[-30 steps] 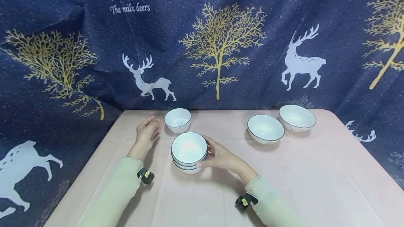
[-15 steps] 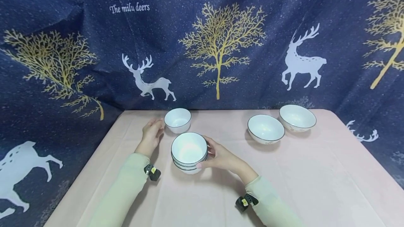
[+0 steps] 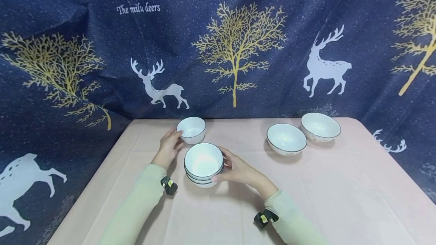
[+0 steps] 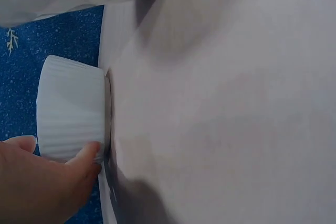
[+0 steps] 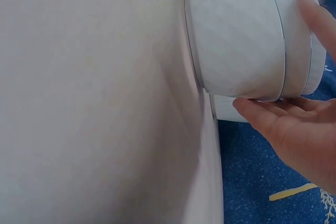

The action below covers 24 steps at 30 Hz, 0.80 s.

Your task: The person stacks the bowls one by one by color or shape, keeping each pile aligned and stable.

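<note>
A stack of small white bowls with dark rims (image 3: 203, 162) stands upright near the middle of the table. My right hand (image 3: 238, 167) grips its right side, thumb at the front and fingers around the back; the right wrist view shows the faceted wall of the lowest bowl (image 5: 236, 40). Behind the stack, to its left, stands a single small white bowl (image 3: 192, 129). My left hand (image 3: 169, 146) holds that bowl by its left side, one fingertip at the rim. Up close in the left wrist view, its ribbed wall (image 4: 73, 108) shows, with another fingertip low on it.
Two wider white bowls, one nearer (image 3: 287, 139) and one farther (image 3: 320, 127), stand at the back right of the pink-covered table (image 3: 340, 192). A dark blue cloth (image 3: 211, 86) printed with deer and trees hangs along the table's back edge.
My left hand has moved right to the single small bowl and taken hold of its left side. The right hand and the stack have stayed in place.
</note>
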Available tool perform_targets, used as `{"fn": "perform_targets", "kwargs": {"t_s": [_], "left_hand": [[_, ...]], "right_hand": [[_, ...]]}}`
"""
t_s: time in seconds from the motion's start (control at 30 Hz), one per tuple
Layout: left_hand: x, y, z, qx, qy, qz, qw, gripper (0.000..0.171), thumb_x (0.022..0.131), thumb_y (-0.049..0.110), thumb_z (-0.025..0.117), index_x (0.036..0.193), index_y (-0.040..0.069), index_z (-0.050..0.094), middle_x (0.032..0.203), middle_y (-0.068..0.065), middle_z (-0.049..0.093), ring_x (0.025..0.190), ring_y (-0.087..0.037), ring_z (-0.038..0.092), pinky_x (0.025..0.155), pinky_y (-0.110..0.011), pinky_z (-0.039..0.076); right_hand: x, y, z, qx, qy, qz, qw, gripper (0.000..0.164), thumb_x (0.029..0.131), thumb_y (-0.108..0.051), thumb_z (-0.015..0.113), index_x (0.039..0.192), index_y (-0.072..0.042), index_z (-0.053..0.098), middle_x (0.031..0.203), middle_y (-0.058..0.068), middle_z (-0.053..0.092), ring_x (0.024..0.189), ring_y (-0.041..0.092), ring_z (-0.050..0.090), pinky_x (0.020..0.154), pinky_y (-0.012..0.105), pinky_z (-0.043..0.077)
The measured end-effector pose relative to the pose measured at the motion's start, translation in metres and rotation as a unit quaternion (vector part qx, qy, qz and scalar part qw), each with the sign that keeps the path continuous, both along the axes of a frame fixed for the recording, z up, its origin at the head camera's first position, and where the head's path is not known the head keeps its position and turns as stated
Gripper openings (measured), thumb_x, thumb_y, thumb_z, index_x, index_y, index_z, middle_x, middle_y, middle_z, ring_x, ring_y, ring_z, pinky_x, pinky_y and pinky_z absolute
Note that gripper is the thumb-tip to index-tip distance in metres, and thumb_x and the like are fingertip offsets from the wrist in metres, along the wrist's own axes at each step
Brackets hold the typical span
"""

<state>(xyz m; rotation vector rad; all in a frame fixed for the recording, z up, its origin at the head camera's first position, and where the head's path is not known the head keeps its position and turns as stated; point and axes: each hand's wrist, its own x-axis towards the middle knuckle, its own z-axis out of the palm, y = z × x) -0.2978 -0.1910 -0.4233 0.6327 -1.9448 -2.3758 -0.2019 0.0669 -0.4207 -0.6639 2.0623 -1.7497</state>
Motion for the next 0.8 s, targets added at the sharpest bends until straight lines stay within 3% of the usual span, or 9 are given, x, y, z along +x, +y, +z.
{"fn": "perform_targets", "kwargs": {"t_s": [0.3, 0.8], "left_hand": [[0.0040, 0.0080, 0.0050, 0.020, -0.021, -0.023, 0.9993, 0.063, 0.097, 0.008, 0.052, 0.153, 0.011, 0.024, 0.149, -0.023, 0.033, 0.133, -0.031, 0.040, 0.104, -0.037, 0.047], [-0.0001, 0.0063, -0.0004, 0.032, -0.022, -0.015, 0.9992, 0.052, 0.102, 0.015, 0.042, 0.152, 0.010, 0.027, 0.151, -0.020, 0.031, 0.137, -0.031, 0.036, 0.096, -0.034, 0.052]], "right_hand": [[0.0005, 0.0004, -0.0005, -0.001, -0.003, -0.001, 1.000, 0.098, 0.074, -0.012, 0.083, 0.152, -0.010, 0.024, 0.153, 0.012, 0.031, 0.137, 0.034, 0.036, 0.114, 0.043, 0.032], [0.0009, 0.0008, 0.0019, -0.008, -0.006, 0.006, 1.000, 0.098, 0.075, -0.012, 0.083, 0.152, -0.011, 0.023, 0.153, 0.012, 0.031, 0.137, 0.034, 0.035, 0.114, 0.043, 0.032]]}}
